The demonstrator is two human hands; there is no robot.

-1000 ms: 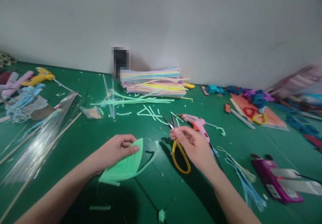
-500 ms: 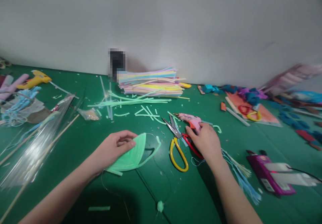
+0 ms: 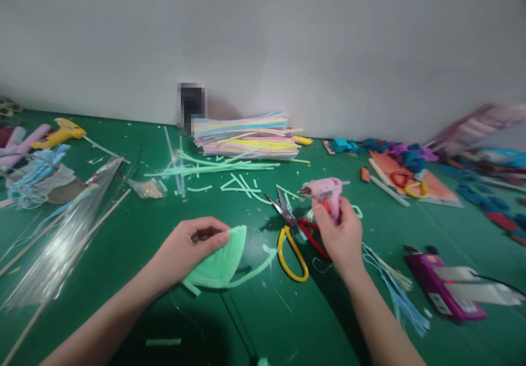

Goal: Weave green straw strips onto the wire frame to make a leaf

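My left hand pinches the upper left edge of a green fan-shaped piece made of fuzzy pipe cleaners. A loose green strip curves out from its lower right side. In my right hand is a pink hot glue gun, lifted off the table with its nozzle pointing left. My fingers wrap round its handle. Open scissors with one yellow and one red handle lie between the hands, blades pointing away from me. The red handle is partly hidden behind my right hand.
Bundled pastel pipe cleaners lie by the wall, with loose green pipe cleaners before them. A yellow glue gun and clear plastic sleeves are at left. A purple power strip and blue tassels lie at right.
My right hand has closed round the pink glue gun and raised it from the table. The green piece has shifted slightly right and down in my left hand.
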